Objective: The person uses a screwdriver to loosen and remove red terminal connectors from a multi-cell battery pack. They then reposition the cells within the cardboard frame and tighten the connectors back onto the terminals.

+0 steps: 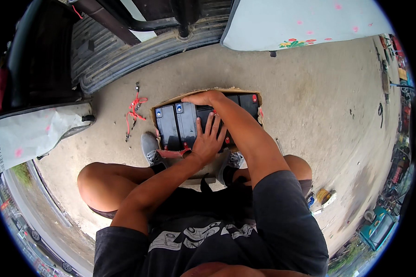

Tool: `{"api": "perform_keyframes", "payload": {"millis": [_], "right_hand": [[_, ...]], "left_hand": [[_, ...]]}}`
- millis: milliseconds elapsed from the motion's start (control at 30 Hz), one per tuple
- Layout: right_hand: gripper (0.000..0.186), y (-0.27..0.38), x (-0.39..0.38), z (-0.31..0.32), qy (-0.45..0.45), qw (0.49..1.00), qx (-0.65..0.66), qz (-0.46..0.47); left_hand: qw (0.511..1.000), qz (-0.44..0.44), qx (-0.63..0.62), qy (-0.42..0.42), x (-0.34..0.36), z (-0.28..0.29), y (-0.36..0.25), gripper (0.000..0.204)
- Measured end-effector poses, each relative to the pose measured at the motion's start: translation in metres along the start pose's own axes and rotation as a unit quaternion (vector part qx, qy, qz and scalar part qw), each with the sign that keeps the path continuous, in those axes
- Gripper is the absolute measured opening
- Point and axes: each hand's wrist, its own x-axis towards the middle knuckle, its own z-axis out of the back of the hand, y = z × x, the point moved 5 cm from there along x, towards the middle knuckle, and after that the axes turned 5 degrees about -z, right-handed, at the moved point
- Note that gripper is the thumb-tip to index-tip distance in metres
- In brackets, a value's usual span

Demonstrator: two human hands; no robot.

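Several black batteries stand side by side in an open cardboard box on the ground between my feet. Blue and red terminals show at their ends. My left hand lies over the middle batteries with its fingers stretched and spread. My right hand reaches across to the far side of the box, at the far ends of the middle batteries. Its fingers point left and are partly hidden, so I cannot see whether they grip anything. A red flap sticks out at the near left of the box.
Red wires with dark connectors lie on the concrete left of the box. Ahead is a vehicle's ribbed footboard, with pale panels at right and left. A yellow roll sits beyond my right knee. Cluttered gear lines the far right.
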Motion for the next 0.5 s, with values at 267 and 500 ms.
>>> {"api": "perform_keyframes", "payload": {"millis": [267, 500], "right_hand": [[0.073, 0.0, 0.006, 0.0, -0.003, 1.0, 0.008, 0.027], [0.073, 0.003, 0.004, 0.006, 0.014, 1.0, -0.013, -0.003]], "left_hand": [[0.997, -0.018, -0.064, -0.034, -0.001, 0.011, 0.002, 0.085], [0.993, -0.023, -0.08, -0.086, 0.0, 0.012, 0.008, 0.078]]}}
